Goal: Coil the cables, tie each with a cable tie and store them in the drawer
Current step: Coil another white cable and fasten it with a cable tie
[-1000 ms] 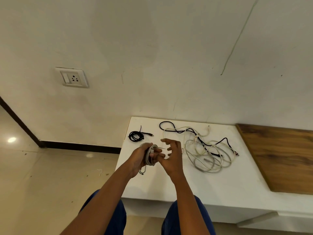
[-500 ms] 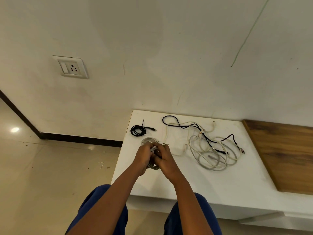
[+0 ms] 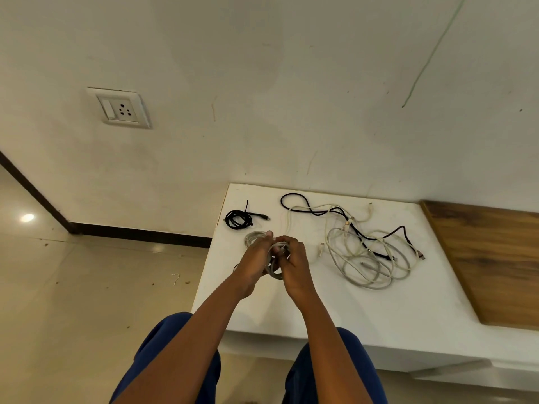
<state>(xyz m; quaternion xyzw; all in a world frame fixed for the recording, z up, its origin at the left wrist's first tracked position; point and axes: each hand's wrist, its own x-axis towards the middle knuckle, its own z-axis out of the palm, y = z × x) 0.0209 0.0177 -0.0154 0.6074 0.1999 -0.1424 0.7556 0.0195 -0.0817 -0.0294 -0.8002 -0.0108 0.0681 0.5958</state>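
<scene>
A white worktop [image 3: 335,310] stands against the wall. Near its back left corner lies a coiled black cable [image 3: 238,219]. To the right sprawls a loose tangle [image 3: 367,252] of white, grey and black cables.

Grey coiled cable [image 3: 274,268] sits between the hands, pale against the white countertop [image 3: 335,304]. A black coil [image 3: 238,219] lies at the far left corner. The loose tangle [image 3: 364,252] mixes white, grey and black strands, one tip perhaps reddish. Brown wood-grain panel [image 3: 490,263] on the right, cream wall [image 3: 262,83], white socket plate [image 3: 121,108], blue trousers [image 3: 172,345].
</scene>
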